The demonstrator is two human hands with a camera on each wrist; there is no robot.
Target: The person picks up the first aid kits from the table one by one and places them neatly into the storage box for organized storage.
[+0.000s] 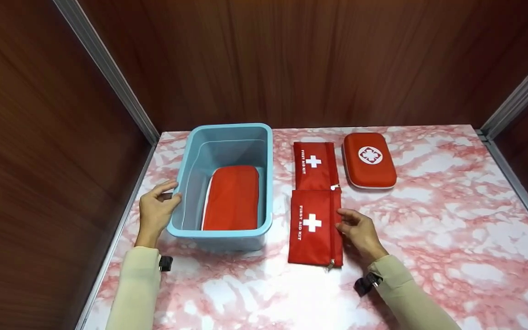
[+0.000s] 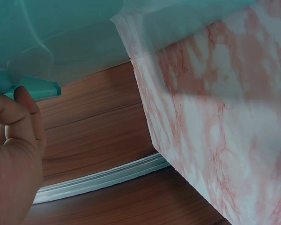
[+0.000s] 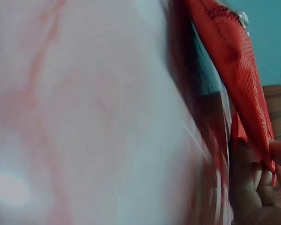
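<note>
Pointing lengthwise forward, the nearer pouch [image 1: 312, 236] touches the pinching right hand [image 1: 360, 233].

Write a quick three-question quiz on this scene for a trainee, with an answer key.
1. True or false: in the head view, the farther FIRST AID KIT pouch lies left of the boxy red case with the round white emblem.
2. How many red items show inside the blue bin?
3. What does the right hand pinch?
A. The blue bin's rim
B. The edge of the nearer FIRST AID KIT pouch
C. The boxy red case

Key: 1. True. 2. One. 3. B.
</note>
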